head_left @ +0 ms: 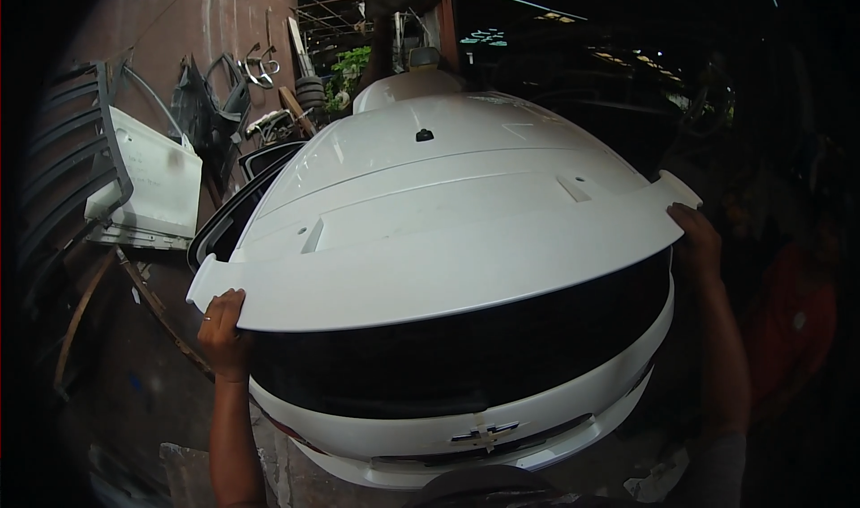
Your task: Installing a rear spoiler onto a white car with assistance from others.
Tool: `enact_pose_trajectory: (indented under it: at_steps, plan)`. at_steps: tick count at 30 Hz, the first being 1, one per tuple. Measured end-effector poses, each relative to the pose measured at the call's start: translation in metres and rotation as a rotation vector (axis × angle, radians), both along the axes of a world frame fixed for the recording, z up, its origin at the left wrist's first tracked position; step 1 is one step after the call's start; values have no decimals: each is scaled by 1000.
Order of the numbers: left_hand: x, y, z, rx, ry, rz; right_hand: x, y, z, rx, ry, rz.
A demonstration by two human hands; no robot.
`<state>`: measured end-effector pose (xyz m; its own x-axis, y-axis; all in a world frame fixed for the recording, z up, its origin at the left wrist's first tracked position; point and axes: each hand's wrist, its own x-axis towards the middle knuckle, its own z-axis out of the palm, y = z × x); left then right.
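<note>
A wide white rear spoiler [448, 262] lies across the back edge of the roof [403, 132] of a white car, above its dark rear window [448, 369]. My left hand [224, 324], with a ring on one finger, is closed on the spoiler near its left end. At the far right end, my right hand [697, 239] grips the same part from the edge, partly in shadow. My fingers curl over the top on both sides, and the thumbs are hidden. Whether the spoiler rests fully on the roof I cannot tell.
Below the window is the white tailgate with an emblem [485, 435] partly covered by tape. Left of the car, a white door panel [152, 176] and a dark slatted frame [76, 150] lean by a brown wall. A person in red [793, 320] stands in the dark at right.
</note>
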<state>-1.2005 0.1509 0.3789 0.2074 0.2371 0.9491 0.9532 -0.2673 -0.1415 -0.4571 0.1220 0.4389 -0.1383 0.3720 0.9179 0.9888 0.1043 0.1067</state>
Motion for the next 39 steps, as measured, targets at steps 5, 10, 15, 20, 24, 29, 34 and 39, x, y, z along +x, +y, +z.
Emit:
enact_pose_trajectory:
  at_steps: [5, 10, 15, 20, 24, 29, 34, 39]
  plan:
    - [-9, 7, -2, 12, -12, 1, 4, 7, -3, -44, 24, -2]
    - [-12, 8, 10, -120, -43, 9, 6, 7, 0, -63, 43, 4]
    - [-10, 12, 23, -258, 41, 29, 5, 8, 3, -103, 58, -35]
    - [-16, -6, 28, -403, 12, -83, -4, 8, 9, -139, 52, -5]
    - [44, -22, 54, -460, 141, -30, 5, 6, 9, -147, 31, -78]
    - [115, -43, 62, -382, 222, -191, 9, 8, 11, -173, 5, -66]
    - [126, -31, 72, -545, 289, -188, 20, 12, -3, -58, 123, -29]
    - [121, -21, 64, -534, 245, -141, 61, 10, -29, 122, 421, -95]
